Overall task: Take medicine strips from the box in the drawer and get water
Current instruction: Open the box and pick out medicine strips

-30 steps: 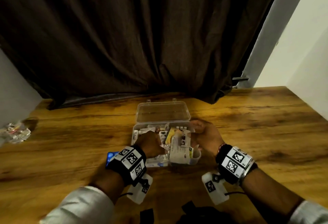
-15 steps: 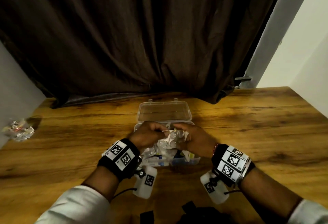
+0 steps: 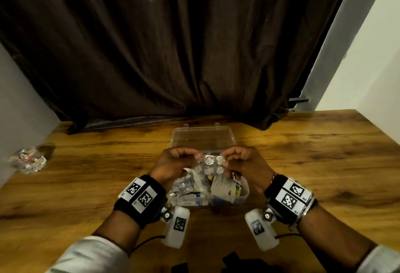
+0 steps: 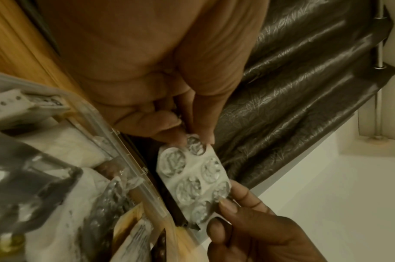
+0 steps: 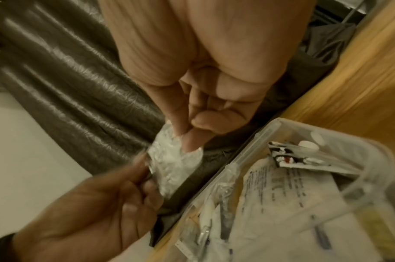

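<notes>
Two hands hold one silver medicine strip point(image 3: 209, 165) above the open box point(image 3: 243, 194); the left hand point(image 3: 174, 164) pinches its left end between thumb and fingers, and the right hand point(image 3: 242, 162) pinches the other end in the same way; the strip is in the air, not touching the box. More strips and folded papers point(image 3: 223, 186) lie inside the box, which stands on the wooden table point(image 3: 324, 164) with its lid point(image 3: 202, 138) laid back. I judge that the first part is well started, because one strip is out; other strips may be needed; no glass or bottle of water shows in any view, so the water is not yet fetched.
</notes>
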